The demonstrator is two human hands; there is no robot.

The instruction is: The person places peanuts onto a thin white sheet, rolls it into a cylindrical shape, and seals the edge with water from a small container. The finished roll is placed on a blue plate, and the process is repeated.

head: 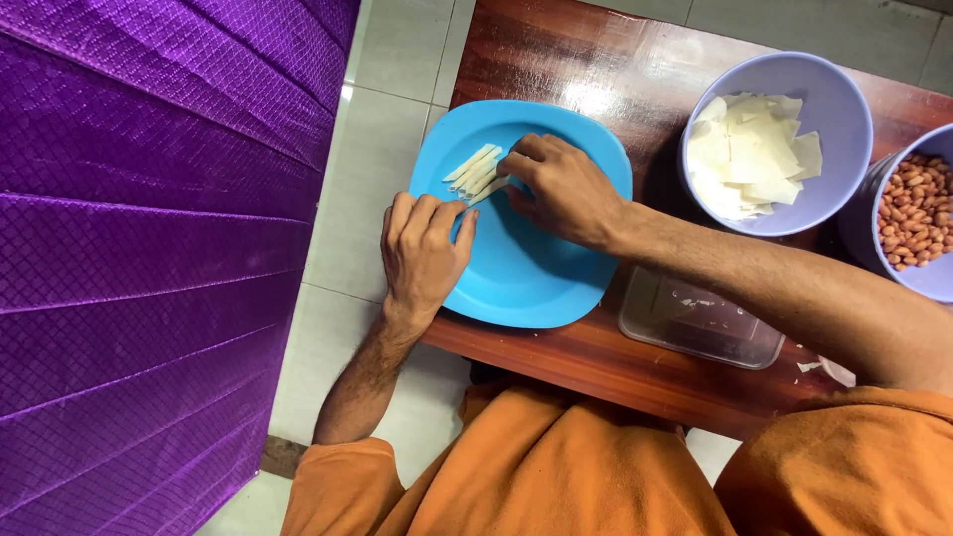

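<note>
- Purple quilted fabric [149,248] fills the whole left side of view, shiny, w/ diamond stitch pattern and long folds.
- Floor [367,169] is pale grey tile w/ thin grout lines, showing btwn fabric and worktop and again at top right.
- Worktop [556,60] is dark red-brown glossy wood; a bright light glare sits near its top, just above the plate.
- Person's orange clothing [536,467] covers bottom centre and right.
- Blue plate [526,278], rounded-square, lies at the worktop's left edge, part overhanging toward the floor.
- Lavender bowl [844,109] stands right of the plate, apart from it, holding flat pale dough-like sheets [749,154].
- 2nd lavender bowl [938,278] at right edge, cut off by the frame, full of peanuts [918,213]; looks to touch the 1st bowl.
- Clear plastic tub [695,328] sits under the right forearm, just beside the plate's lower right rim.
- Left hand [422,248] rests on the plate's left rim, fingers curled over the edge, gripping it.
- Right hand [561,189] lies over the plate's upper middle, fingers closed in a pinch on the end of a pale strip.
- Pale strips [475,171], several side by side, lie on the plate's upper left, touching the right fingertips.
</note>
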